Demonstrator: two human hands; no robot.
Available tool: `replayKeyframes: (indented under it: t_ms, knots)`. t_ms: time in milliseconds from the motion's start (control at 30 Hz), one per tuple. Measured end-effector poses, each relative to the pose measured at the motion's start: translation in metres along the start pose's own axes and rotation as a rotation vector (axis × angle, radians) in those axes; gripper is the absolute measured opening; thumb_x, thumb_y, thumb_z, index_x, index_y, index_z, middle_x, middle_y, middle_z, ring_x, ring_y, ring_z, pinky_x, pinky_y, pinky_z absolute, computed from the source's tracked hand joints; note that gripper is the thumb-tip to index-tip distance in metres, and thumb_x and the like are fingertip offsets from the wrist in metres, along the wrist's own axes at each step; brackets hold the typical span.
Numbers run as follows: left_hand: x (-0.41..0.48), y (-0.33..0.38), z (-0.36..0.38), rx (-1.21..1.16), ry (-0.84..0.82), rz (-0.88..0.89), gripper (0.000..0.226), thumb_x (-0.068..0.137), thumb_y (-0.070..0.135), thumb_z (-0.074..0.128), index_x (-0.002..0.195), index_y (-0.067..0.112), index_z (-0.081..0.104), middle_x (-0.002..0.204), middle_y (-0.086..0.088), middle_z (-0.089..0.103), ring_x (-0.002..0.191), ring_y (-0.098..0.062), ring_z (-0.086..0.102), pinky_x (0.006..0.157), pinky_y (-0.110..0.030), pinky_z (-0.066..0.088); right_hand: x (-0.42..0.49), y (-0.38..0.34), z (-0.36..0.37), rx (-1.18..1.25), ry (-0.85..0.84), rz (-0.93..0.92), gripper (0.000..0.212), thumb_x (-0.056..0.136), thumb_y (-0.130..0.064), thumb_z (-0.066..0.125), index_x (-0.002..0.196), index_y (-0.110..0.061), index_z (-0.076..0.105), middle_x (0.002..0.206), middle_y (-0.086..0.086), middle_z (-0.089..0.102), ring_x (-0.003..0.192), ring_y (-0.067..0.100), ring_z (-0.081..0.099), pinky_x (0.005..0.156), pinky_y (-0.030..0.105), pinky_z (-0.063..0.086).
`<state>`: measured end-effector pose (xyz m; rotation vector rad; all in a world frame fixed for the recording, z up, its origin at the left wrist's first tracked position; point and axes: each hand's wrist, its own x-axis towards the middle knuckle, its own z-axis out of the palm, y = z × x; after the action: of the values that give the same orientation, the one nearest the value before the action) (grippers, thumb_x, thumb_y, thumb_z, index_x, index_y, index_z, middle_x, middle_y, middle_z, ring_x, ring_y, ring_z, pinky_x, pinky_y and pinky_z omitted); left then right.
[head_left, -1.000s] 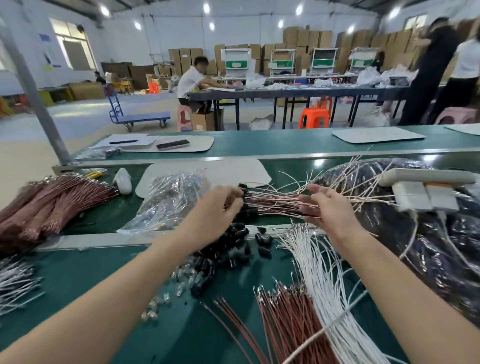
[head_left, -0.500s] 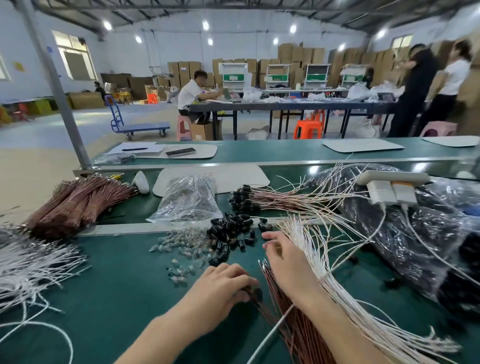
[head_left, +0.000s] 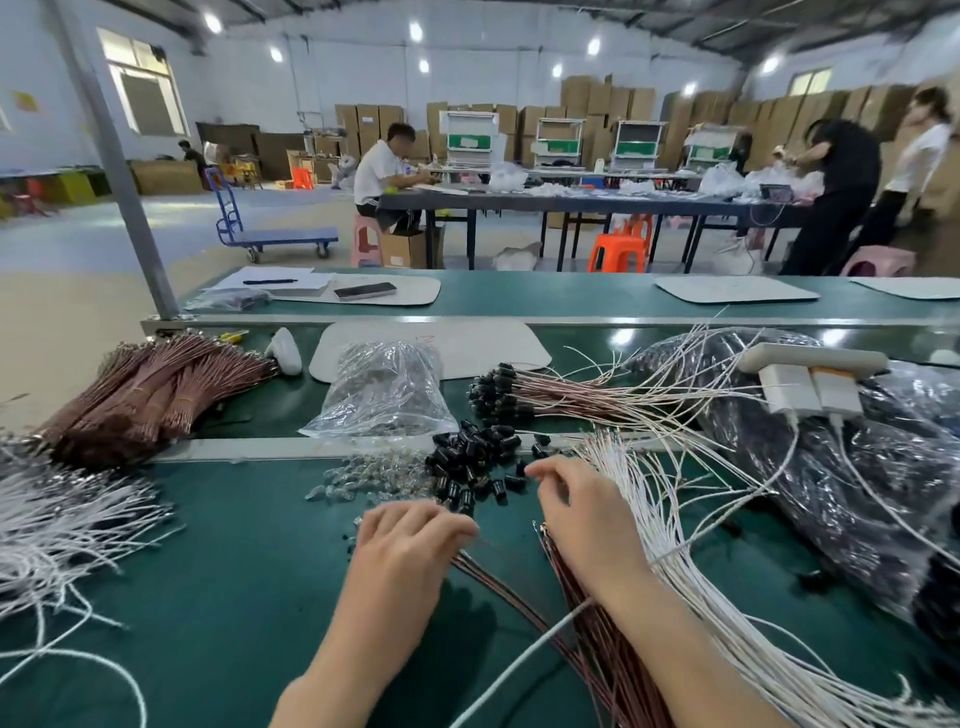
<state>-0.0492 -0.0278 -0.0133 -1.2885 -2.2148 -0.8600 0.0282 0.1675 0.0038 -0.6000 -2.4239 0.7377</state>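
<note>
Only partway: capped bundle (head_left: 561, 397) laid aside, many brown wires (head_left: 602, 639) and loose caps (head_left: 475, 454) remaining; left hand (head_left: 410, 556) curled over wire ends, grip impossible to tell, right hand (head_left: 587, 525) loose by caps.

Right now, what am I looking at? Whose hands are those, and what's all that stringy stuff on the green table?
There is no machine here. These are a person's two bare hands, filmed by a camera worn on their head that looks forward and down, so you see what they see. On the green table lie white wires, brown wires, a pile of small black caps, tiny clear parts and a clear plastic bag. The left hand curls its fingers round the ends of some brown wires. The right hand reaches toward the black caps with bent fingers; whether it pinches anything is too small to tell.
</note>
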Motion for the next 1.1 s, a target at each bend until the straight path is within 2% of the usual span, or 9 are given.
replayKeyframes:
  t_ms: [67,167,267,467,533,667,767,867,1100]
  knots:
    - [-0.001,-0.014,-0.012,0.033,0.074,-0.102,0.023,0.090,0.031,0.057,0.102,0.025,0.076,0.094,0.013,0.070,0.090,-0.017,0.062,0.089,-0.032,0.035,0.014,-0.002,0.002,-0.056,-0.072,0.011,0.023,0.103,-0.023,0.049,0.115,-0.032,0.067,0.096,-0.014,0.065,0.056,-0.002,0.049,0.051,0.014,0.039]
    - [-0.005,-0.030,-0.023,0.087,0.157,-0.252,0.024,0.093,0.030,0.057,0.108,0.022,0.074,0.094,0.011,0.066,0.088,-0.017,0.060,0.092,-0.029,0.032,0.026,-0.006,0.011,-0.165,-0.198,0.049,0.024,0.102,-0.036,0.049,0.122,-0.033,0.063,0.112,-0.008,0.064,0.089,0.008,0.061,0.076,0.032,0.055]
    - [-0.006,-0.036,-0.023,0.105,0.191,-0.378,0.021,0.094,0.026,0.061,0.110,0.019,0.074,0.094,0.009,0.066,0.085,-0.019,0.061,0.092,-0.028,0.030,0.032,-0.010,0.021,-0.298,-0.279,0.033,0.038,0.101,-0.052,0.046,0.135,-0.037,0.054,0.122,-0.002,0.057,0.107,0.019,0.060,0.081,0.036,0.055]
    - [-0.007,-0.036,-0.021,-0.043,0.221,-0.500,0.018,0.101,0.027,0.055,0.112,0.027,0.069,0.093,0.016,0.060,0.082,-0.001,0.052,0.091,-0.028,0.032,0.028,-0.010,0.031,-0.383,-0.268,-0.016,0.034,0.102,-0.052,0.047,0.128,-0.035,0.059,0.111,-0.003,0.047,0.096,0.020,0.060,0.068,0.031,0.046]
    - [-0.007,-0.035,-0.020,-0.071,0.221,-0.514,0.022,0.101,0.033,0.050,0.112,0.028,0.068,0.093,0.016,0.059,0.082,-0.004,0.053,0.091,-0.026,0.030,0.023,-0.008,0.027,-0.325,-0.227,-0.029,0.025,0.101,-0.048,0.051,0.122,-0.034,0.059,0.108,-0.007,0.049,0.090,0.014,0.058,0.070,0.030,0.050]
    - [-0.006,-0.031,-0.016,-0.112,0.215,-0.521,0.031,0.099,0.043,0.043,0.112,0.030,0.066,0.097,0.017,0.060,0.087,-0.003,0.051,0.093,-0.027,0.031,0.013,-0.005,0.016,0.052,-0.032,0.027,0.007,0.097,-0.033,0.064,0.102,-0.032,0.060,0.098,-0.014,0.064,0.084,0.000,0.062,0.072,0.017,0.052]
    - [-0.006,-0.029,-0.014,-0.116,0.209,-0.485,0.029,0.099,0.043,0.043,0.113,0.031,0.066,0.096,0.019,0.059,0.093,0.008,0.047,0.093,-0.029,0.033,0.004,-0.009,0.003,0.782,0.026,0.265,0.011,0.092,-0.019,0.070,0.102,-0.022,0.068,0.094,-0.003,0.074,0.088,0.008,0.071,0.075,0.019,0.057]
    - [-0.009,-0.027,-0.013,-0.103,0.192,-0.463,0.029,0.099,0.043,0.045,0.114,0.031,0.066,0.096,0.020,0.058,0.087,0.000,0.044,0.091,-0.031,0.036,-0.006,-0.009,-0.006,1.512,0.003,0.438,0.025,0.083,-0.008,0.068,0.108,-0.007,0.071,0.103,0.010,0.076,0.092,0.020,0.073,0.076,0.022,0.060]
    - [-0.008,-0.029,-0.013,-0.119,0.200,-0.438,0.027,0.098,0.045,0.045,0.112,0.034,0.065,0.095,0.025,0.057,0.100,0.013,0.043,0.088,-0.032,0.038,-0.015,-0.006,-0.006,1.642,-0.027,0.430,0.028,0.081,0.001,0.067,0.106,-0.007,0.077,0.118,0.016,0.072,0.108,0.024,0.070,0.080,0.022,0.059]
